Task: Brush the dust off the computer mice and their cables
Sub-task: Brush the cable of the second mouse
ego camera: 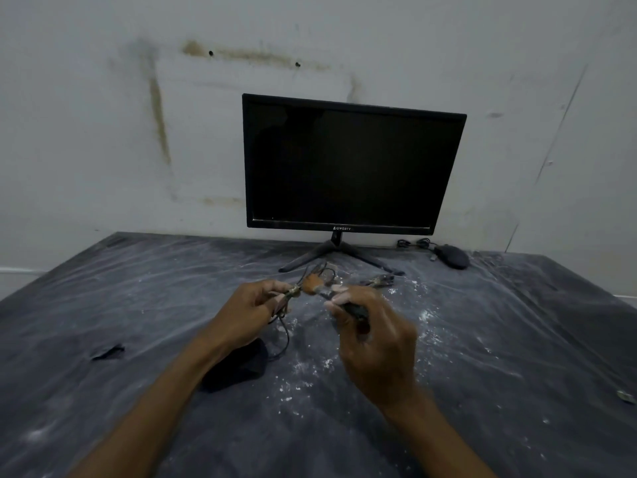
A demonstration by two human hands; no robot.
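Note:
My left hand pinches the plug end of a thin black cable and holds it up over the table. The cable hangs down toward a dark mouse that lies under my left wrist, partly hidden. My right hand grips a small brush by its dark handle, and the brown bristles touch the plug between my hands. A second black mouse with its coiled cable lies at the back right, beside the monitor stand.
A black monitor stands at the back against the wall, its stand legs spread toward my hands. Clear plastic sheeting covers the dark table, with white dust scattered on it. A small dark scrap lies at the left.

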